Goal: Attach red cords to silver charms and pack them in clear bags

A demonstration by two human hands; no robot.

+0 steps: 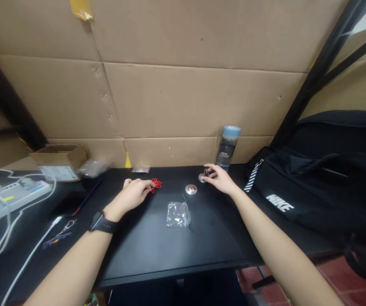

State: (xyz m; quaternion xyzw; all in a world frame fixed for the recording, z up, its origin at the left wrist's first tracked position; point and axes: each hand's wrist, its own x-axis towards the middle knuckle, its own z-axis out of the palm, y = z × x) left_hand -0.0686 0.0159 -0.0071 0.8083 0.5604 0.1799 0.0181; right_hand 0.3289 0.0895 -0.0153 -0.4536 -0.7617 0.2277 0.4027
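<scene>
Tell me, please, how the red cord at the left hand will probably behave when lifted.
The red cord will probably hang floppy, because it lies in curving loops. It is likely light, since its strands look thin. The loops may tangle, as they bunch together by the left hand.

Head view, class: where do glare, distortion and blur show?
Head view: bright glints on the clear bag and nearer metal disc; head view again: the right-hand black post leans outward, perhaps from wide-angle distortion; head view, right edge: the black backpack looks soft.
</scene>
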